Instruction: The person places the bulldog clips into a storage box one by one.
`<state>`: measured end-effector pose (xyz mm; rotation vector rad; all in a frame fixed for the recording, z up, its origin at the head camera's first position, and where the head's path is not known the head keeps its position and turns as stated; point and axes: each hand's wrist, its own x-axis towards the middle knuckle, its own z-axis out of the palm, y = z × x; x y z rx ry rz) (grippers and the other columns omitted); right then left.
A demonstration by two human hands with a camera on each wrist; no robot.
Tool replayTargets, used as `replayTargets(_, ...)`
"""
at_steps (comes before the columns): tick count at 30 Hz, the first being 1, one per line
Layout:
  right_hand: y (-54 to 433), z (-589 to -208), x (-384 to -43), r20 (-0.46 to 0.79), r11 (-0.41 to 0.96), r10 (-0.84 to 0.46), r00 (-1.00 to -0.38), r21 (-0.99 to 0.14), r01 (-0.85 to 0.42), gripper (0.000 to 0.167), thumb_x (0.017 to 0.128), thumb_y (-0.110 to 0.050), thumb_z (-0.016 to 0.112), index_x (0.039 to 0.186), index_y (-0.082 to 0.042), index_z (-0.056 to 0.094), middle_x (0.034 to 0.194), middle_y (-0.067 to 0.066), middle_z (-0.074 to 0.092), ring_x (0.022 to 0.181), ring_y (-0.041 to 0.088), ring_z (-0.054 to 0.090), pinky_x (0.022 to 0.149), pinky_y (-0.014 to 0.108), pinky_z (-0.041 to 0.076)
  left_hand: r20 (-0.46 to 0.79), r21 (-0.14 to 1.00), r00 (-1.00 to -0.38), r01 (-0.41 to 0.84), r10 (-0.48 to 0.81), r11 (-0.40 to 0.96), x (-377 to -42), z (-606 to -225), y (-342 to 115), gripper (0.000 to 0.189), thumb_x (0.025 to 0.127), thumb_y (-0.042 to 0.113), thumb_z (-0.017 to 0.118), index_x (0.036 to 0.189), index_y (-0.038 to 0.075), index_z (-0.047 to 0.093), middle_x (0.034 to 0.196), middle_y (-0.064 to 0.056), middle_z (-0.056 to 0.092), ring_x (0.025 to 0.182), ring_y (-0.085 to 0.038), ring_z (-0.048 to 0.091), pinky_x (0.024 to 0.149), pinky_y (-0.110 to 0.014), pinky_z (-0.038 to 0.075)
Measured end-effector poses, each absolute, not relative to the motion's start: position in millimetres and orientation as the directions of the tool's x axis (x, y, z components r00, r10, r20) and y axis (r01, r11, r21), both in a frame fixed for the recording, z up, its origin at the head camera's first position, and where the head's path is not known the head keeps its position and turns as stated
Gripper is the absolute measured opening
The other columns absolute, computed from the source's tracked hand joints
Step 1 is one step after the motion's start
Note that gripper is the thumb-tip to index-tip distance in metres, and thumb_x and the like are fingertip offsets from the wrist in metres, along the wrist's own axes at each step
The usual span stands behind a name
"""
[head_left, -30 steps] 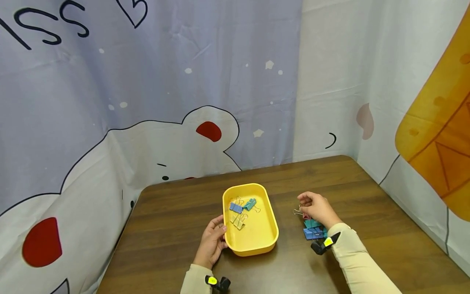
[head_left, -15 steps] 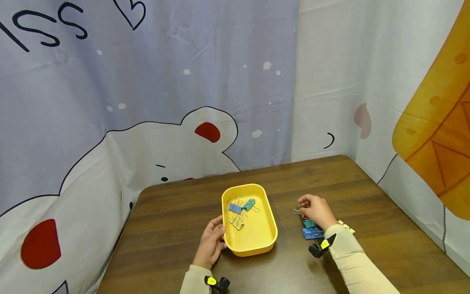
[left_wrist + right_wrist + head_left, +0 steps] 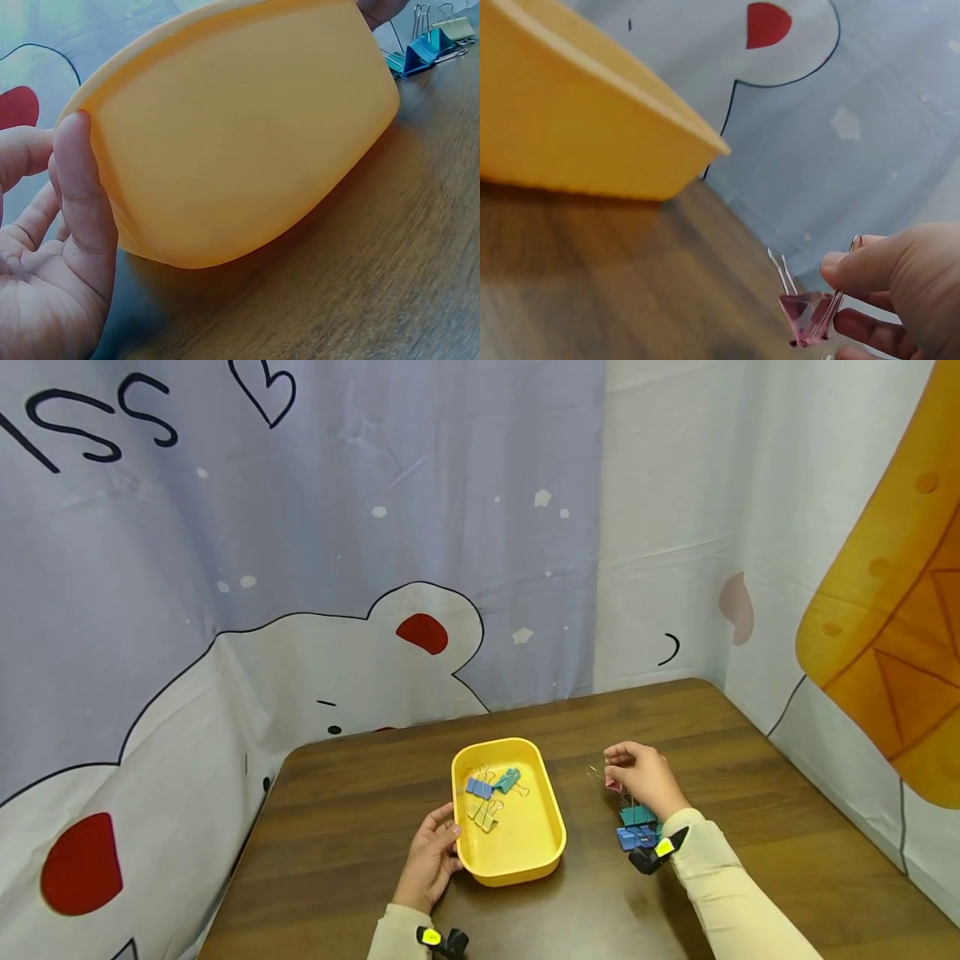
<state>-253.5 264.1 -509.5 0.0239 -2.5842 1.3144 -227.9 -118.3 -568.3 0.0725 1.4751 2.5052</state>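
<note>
My left hand (image 3: pixel 427 864) grips the left rim of a yellow plastic tray (image 3: pixel 525 847); in the left wrist view its thumb lies against the tray wall. Inside are a blue binder clip (image 3: pixel 479 788), a teal binder clip (image 3: pixel 507 779) and a yellow binder clip (image 3: pixel 483 817). To the right of the tray, my right hand (image 3: pixel 647 777) pinches a pink binder clip (image 3: pixel 806 319) by one wire handle between thumb and fingers. The clip's other handle sticks up free. Just below that hand lie another teal clip (image 3: pixel 638 816) and another blue clip (image 3: pixel 636 837).
The brown wooden table (image 3: pixel 337 827) carries everything. A pale yellow binder clip (image 3: pixel 454 28) shows behind the pile in the left wrist view; the right forearm hides that area from the head camera. A printed curtain (image 3: pixel 375 485) hangs along the table's back and sides.
The right hand has lifted the pink clip up and slightly away from the teal and blue clips. My left hand and the tray have stayed in place.
</note>
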Motion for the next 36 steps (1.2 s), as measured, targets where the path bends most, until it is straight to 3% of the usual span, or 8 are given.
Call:
replayTargets(4, 259, -501, -259, 0.233, 0.550, 0.089, -0.968, -0.822, -0.148, 0.025, 0.090, -0.007, 0.075, 0.113, 0.000, 0.070, 0.100, 0.012, 0.072, 0.088, 0.022, 0.067, 0.075, 0.031, 0.055, -0.085, 0.859, -0.971, -0.184, 0.221, -0.478, -227, -568, -118, 0.045, 0.101, -0.004, 0.050, 0.144, -0.002, 0.034, 0.098, -0.007, 0.061, 0.061, -0.007, 0.057, 0.047, -0.021, 0.054)
replayTargets(10, 246, -490, -267, 0.254, 0.447, 0.063, -0.965, -0.872, -0.200, 0.027, 0.090, -0.005, 0.075, 0.114, 0.005, 0.069, 0.100, 0.016, 0.072, 0.087, 0.020, 0.067, 0.073, 0.023, 0.054, -0.098, 0.852, -0.971, -0.195, 0.217, -0.486, -227, -568, -118, 0.045, 0.101, -0.004, 0.050, 0.144, -0.002, 0.034, 0.098, -0.007, 0.061, 0.061, -0.008, 0.057, 0.047, -0.021, 0.054)
replayTargets(22, 211, -474, -281, 0.241, 0.262, -0.007, -0.971, -0.936, -0.234, 0.029, 0.090, 0.000, 0.073, 0.116, 0.010, 0.066, 0.107, 0.023, 0.071, 0.092, 0.016, 0.069, 0.075, 0.020, 0.055, -0.079, 0.862, -0.971, -0.181, 0.227, -0.473, -227, -571, -120, 0.047, 0.100, -0.004, 0.051, 0.144, -0.004, 0.033, 0.100, -0.008, 0.061, 0.063, -0.009, 0.059, 0.048, -0.021, 0.054)
replayTargets(27, 194, -476, -288, 0.248, 0.196, -0.035, -0.968, -0.948, -0.250, 0.028, 0.090, 0.003, 0.072, 0.116, 0.011, 0.065, 0.108, 0.026, 0.070, 0.090, 0.013, 0.069, 0.075, 0.023, 0.057, -0.080, 0.869, -0.970, -0.181, 0.230, -0.461, -227, -570, -120, 0.049, 0.101, -0.004, 0.051, 0.146, -0.004, 0.032, 0.101, -0.007, 0.060, 0.064, -0.009, 0.059, 0.049, -0.021, 0.055)
replayTargets(31, 180, -478, -291, 0.229, 0.143, -0.056, -0.972, -0.961, -0.235, 0.028, 0.091, 0.005, 0.070, 0.117, 0.013, 0.064, 0.108, 0.027, 0.069, 0.088, 0.013, 0.068, 0.077, 0.032, 0.061, -0.093, 0.865, -0.969, -0.192, 0.228, -0.463, -228, -569, -120, 0.050, 0.102, -0.003, 0.051, 0.148, -0.003, 0.031, 0.101, -0.008, 0.060, 0.064, -0.009, 0.059, 0.049, -0.021, 0.055)
replayTargets(36, 166, -483, -292, 0.201, 0.159, -0.062, -0.978, -0.965, -0.208, 0.027, 0.089, 0.004, 0.072, 0.115, 0.010, 0.066, 0.101, 0.019, 0.072, 0.085, 0.013, 0.067, 0.075, 0.034, 0.060, -0.082, 0.866, -0.969, -0.186, 0.234, -0.464, -228, -569, -119, 0.050, 0.101, -0.003, 0.051, 0.148, -0.004, 0.031, 0.100, -0.007, 0.060, 0.064, -0.010, 0.060, 0.050, -0.022, 0.056)
